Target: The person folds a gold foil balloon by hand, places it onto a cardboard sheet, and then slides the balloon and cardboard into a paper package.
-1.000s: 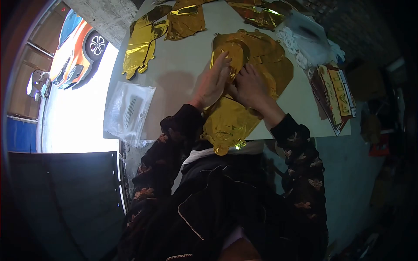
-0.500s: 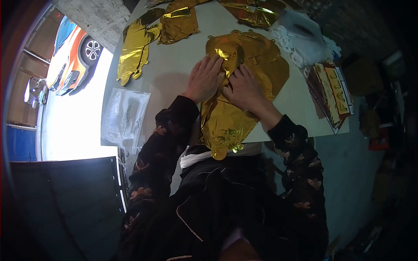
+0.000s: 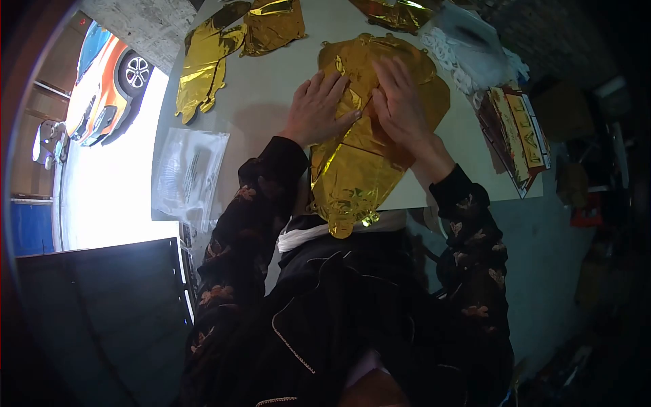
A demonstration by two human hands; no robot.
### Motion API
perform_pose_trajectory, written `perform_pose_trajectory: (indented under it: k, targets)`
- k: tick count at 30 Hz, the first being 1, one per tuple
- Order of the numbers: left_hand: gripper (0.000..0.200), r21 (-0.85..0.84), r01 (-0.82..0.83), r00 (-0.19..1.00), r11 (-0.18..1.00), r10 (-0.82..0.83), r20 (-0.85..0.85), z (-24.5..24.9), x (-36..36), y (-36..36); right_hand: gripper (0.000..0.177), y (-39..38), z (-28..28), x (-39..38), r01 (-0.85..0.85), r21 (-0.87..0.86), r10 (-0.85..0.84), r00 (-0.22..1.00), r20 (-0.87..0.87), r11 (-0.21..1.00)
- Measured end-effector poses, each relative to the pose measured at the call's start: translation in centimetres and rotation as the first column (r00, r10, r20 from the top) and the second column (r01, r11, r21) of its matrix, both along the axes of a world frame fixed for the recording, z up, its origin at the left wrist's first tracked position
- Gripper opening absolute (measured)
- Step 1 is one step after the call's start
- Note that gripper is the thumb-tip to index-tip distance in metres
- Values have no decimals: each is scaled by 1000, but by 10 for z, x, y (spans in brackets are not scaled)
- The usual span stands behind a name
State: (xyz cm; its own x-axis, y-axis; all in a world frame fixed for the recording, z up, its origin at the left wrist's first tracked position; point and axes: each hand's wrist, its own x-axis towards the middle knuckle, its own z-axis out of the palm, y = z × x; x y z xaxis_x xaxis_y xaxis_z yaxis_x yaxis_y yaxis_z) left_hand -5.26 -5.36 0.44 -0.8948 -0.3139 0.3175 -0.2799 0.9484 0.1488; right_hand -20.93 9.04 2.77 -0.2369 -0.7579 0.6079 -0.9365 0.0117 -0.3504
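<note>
A large gold foil piece [image 3: 359, 169] lies on the pale table [image 3: 258, 163], its narrow end hanging over the near edge. My left hand [image 3: 315, 112] lies flat with fingers spread on the foil's left side, thumb pointing right. Over the foil's middle, my right hand [image 3: 400, 102] is open, tilted on its side, with its fingers stretched toward the far edge. Small creases show in the foil between both hands. Neither hand grips anything that I can see.
More gold foil pieces [image 3: 203, 61] lie at the table's far left, another [image 3: 397, 15] at the far edge. A clear plastic bag [image 3: 190, 176] is at left. White strings [image 3: 447, 64] and printed cards [image 3: 519, 136] are at right.
My right hand has moved up and right across the foil and turned onto its side. The foil under my hands looks more spread out. My left thumb now points outward.
</note>
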Motion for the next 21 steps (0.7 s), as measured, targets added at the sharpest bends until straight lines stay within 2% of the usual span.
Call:
perform_pose_trajectory:
  k: [2,5,8,10,13,21]
  targets:
    - [77,-45,4,1000,999,-2,28,-2,0,0,48,-8,-3,-2,-49,48,52,996,-74,998]
    - [73,-89,2,1000,996,-1,15,-12,-2,-5,49,-17,-22,-3,-35,258,58,995,-82,966]
    - [67,-105,-2,1000,994,3,7,-15,0,-5,51,-21,-37,-12,52,376,12,986,-167,925]
    - [63,-139,-2,1000,990,5,21,-13,4,-2,53,-23,-39,-12,72,383,4,981,-195,921]
    - [59,-100,7,999,995,-3,40,-5,23,14,54,-21,-38,-12,86,381,-7,979,-203,920]
    - [61,-28,107,991,994,-104,88,13,91,55,55,-20,-38,-12,80,370,2,976,-217,926]
